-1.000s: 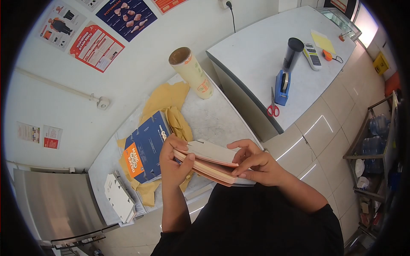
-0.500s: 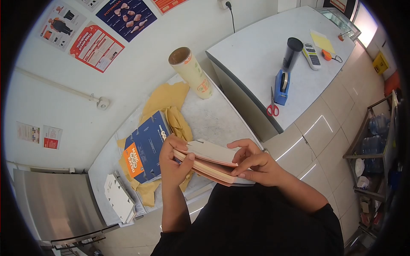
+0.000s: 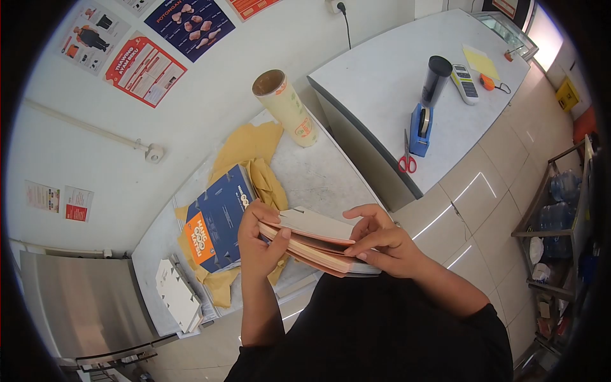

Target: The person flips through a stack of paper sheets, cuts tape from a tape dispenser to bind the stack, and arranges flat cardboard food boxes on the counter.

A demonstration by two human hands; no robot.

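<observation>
A stack of flat cardboard box blanks point(image 3: 315, 227), off-white on top with layered pinkish edges, is held in front of my body. My left hand point(image 3: 261, 239) is closed around its left end, the thumb pressed along the near edge. At the right end, my right hand point(image 3: 382, 242) pinches the sheet edges between thumb and fingers, where a gap shows between layers. Beyond my left hand lies a stack of blue and orange printed cardboard boxes point(image 3: 216, 219) on crumpled brown paper point(image 3: 245, 143).
White cardboard pieces point(image 3: 177, 296) sit at the table's left end. A large wrap roll point(image 3: 284, 108) stands at the back. The right-hand counter point(image 3: 375, 76) carries scissors point(image 3: 407, 159), a blue tape dispenser point(image 3: 421, 130), a dark cylinder point(image 3: 436, 81) and a card terminal point(image 3: 465, 84).
The gap between the layers at the right end of the stack has widened a little. My right fingers have shifted slightly; my left hand stays in place.
</observation>
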